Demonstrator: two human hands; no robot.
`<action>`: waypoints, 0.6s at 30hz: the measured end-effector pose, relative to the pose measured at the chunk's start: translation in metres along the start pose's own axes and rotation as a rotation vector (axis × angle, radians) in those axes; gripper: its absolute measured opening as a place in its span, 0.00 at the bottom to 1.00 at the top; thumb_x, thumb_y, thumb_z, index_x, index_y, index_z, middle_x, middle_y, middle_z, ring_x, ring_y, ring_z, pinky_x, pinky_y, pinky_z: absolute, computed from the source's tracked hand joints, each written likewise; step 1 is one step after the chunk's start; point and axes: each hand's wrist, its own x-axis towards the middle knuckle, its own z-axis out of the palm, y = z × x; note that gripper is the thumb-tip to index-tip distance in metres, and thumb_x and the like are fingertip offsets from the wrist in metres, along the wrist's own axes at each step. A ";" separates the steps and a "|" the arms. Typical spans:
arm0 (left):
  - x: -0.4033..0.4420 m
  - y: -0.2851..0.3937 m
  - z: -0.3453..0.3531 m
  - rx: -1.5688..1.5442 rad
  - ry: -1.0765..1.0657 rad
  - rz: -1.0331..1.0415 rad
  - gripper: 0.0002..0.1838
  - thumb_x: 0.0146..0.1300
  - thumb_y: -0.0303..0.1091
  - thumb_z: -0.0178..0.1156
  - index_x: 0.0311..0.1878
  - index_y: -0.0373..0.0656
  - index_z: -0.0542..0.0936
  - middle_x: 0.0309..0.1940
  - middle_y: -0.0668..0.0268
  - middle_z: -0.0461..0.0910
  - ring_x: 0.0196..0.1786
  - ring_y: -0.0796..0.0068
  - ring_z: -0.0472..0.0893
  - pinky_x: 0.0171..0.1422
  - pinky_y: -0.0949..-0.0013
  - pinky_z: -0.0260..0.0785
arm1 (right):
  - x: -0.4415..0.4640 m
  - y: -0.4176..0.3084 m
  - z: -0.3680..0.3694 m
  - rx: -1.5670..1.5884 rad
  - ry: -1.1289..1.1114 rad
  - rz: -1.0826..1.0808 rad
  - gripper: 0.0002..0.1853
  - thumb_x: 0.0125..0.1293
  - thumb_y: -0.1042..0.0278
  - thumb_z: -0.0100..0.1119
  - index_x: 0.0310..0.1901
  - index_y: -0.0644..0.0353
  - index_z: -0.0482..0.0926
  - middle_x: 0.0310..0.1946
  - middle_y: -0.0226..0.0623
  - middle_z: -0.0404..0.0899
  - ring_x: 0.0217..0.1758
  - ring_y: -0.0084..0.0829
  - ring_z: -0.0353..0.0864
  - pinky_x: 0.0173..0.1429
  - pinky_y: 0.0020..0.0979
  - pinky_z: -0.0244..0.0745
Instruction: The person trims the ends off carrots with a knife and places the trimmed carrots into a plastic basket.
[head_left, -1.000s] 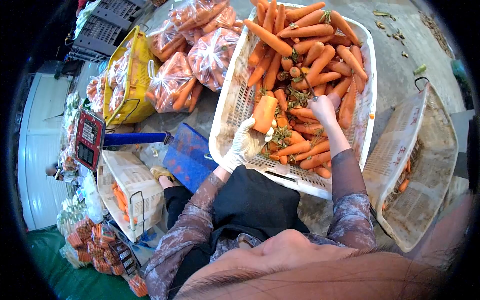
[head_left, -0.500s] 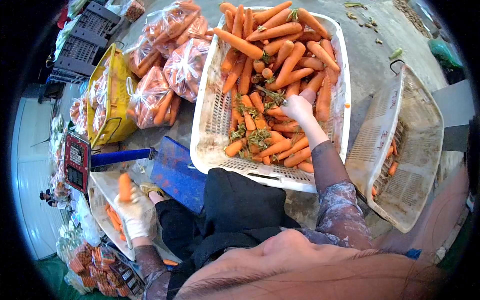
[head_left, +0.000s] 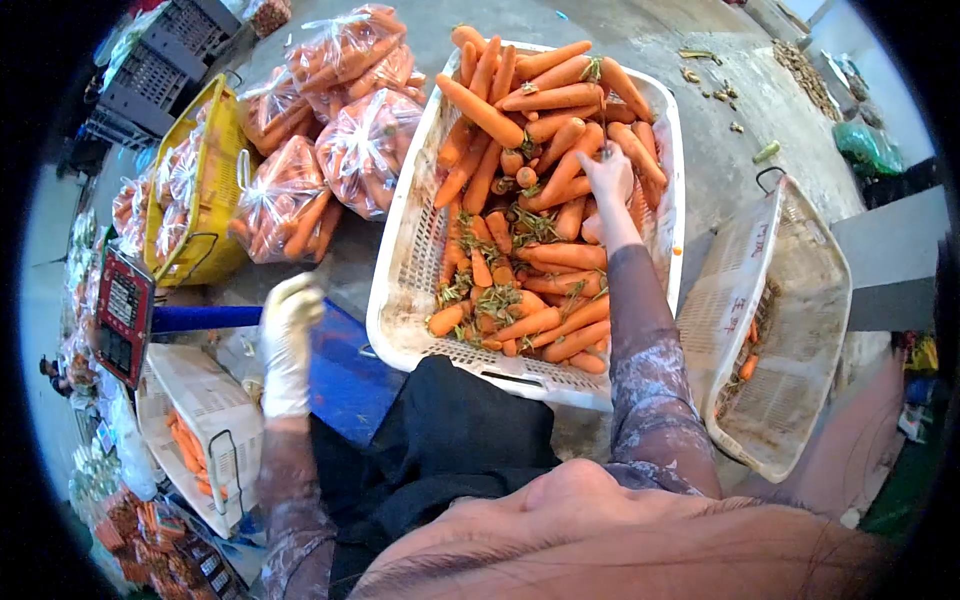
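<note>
My left hand [head_left: 292, 340], in a white glove, is raised beside the blue scale platform [head_left: 340, 375]. Its fingers are loosely bent, and I see nothing in them. My bare right hand [head_left: 610, 182] reaches over the big white crate [head_left: 398, 290] in front of me, its fingers closed among the carrots. A thin dark strip shows by its fingertips, too small to name. Large carrots [head_left: 480, 112] are heaped at the crate's far end. Nearer lie carrots with green stubs [head_left: 540, 322]. Another white crate [head_left: 225, 440] holding some carrots stands at my lower left.
Tied plastic bags of carrots [head_left: 368, 150] lie at the upper left, next to a yellow crate [head_left: 215, 245] with more bags. A red scale display [head_left: 122, 315] is on a blue post. On the right, a tilted dirty crate [head_left: 800, 370] holds a few carrot pieces.
My left hand held a carrot over the lower-left crate; now the carrot is gone from it and the hand is higher and further right. My right hand has moved toward the crate's far end.
</note>
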 end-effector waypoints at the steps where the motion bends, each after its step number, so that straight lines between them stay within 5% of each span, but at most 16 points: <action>1: 0.011 -0.007 0.048 -0.018 -0.052 -0.001 0.14 0.60 0.29 0.55 0.49 0.34 0.75 0.35 0.64 0.79 0.35 0.78 0.78 0.40 0.77 0.70 | 0.007 -0.009 0.001 -0.014 -0.007 -0.013 0.27 0.46 0.49 0.70 0.48 0.51 0.77 0.42 0.41 0.81 0.46 0.40 0.80 0.50 0.40 0.74; 6: 0.060 -0.052 0.181 -0.086 -0.411 -0.102 0.09 0.63 0.28 0.54 0.45 0.38 0.78 0.33 0.68 0.80 0.34 0.81 0.77 0.40 0.78 0.70 | 0.038 -0.029 0.023 -0.044 -0.120 -0.049 0.29 0.46 0.47 0.70 0.51 0.47 0.77 0.43 0.43 0.80 0.49 0.41 0.79 0.52 0.41 0.73; 8: 0.071 -0.074 0.194 -0.159 -0.469 -0.055 0.09 0.63 0.28 0.54 0.45 0.39 0.78 0.32 0.69 0.79 0.33 0.81 0.77 0.40 0.79 0.69 | 0.032 -0.024 0.020 -0.024 -0.125 -0.041 0.27 0.48 0.54 0.71 0.51 0.51 0.77 0.39 0.38 0.81 0.46 0.35 0.81 0.51 0.37 0.74; 10: 0.077 -0.100 0.189 -0.139 -0.430 -0.075 0.09 0.63 0.28 0.54 0.45 0.39 0.78 0.31 0.69 0.79 0.33 0.81 0.77 0.39 0.80 0.69 | 0.025 -0.014 0.009 0.521 -0.194 -0.185 0.24 0.51 0.66 0.70 0.50 0.58 0.77 0.34 0.32 0.81 0.36 0.25 0.80 0.41 0.28 0.75; 12: 0.075 -0.098 0.183 0.015 -0.321 -0.054 0.10 0.61 0.29 0.54 0.46 0.41 0.77 0.36 0.69 0.79 0.33 0.85 0.75 0.36 0.83 0.66 | 0.004 -0.014 -0.023 0.963 -0.333 -0.030 0.24 0.55 0.73 0.66 0.54 0.63 0.72 0.27 0.26 0.75 0.20 0.12 0.66 0.21 0.16 0.59; 16: 0.086 -0.095 0.183 -0.061 -0.256 -0.085 0.13 0.63 0.33 0.54 0.51 0.44 0.76 0.40 0.71 0.79 0.36 0.86 0.75 0.39 0.83 0.66 | -0.030 0.008 -0.067 1.204 -0.481 0.270 0.19 0.58 0.71 0.64 0.50 0.59 0.71 0.21 0.23 0.68 0.15 0.14 0.61 0.19 0.16 0.54; 18: 0.089 -0.100 0.186 -0.038 -0.414 -0.102 0.16 0.65 0.40 0.52 0.53 0.43 0.76 0.42 0.70 0.79 0.39 0.81 0.77 0.44 0.77 0.68 | -0.055 0.006 -0.078 1.337 -0.545 0.431 0.17 0.59 0.71 0.63 0.48 0.58 0.70 0.20 0.22 0.66 0.14 0.14 0.59 0.18 0.16 0.53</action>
